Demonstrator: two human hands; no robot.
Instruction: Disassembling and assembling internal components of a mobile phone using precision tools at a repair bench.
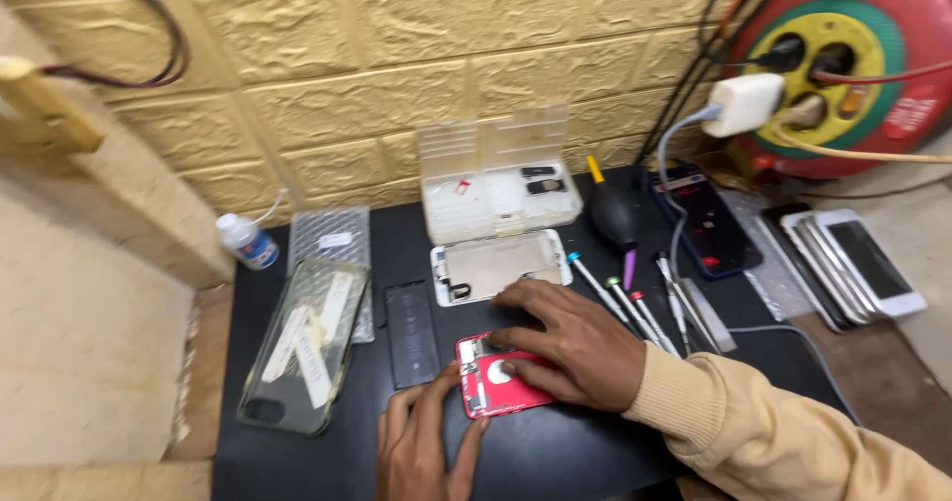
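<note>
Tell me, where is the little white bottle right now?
In the head view, the little white bottle lies at the far left edge of the black mat, by the yellow brick-pattern wall, just left of the bubble-wrap sheet.
</note>
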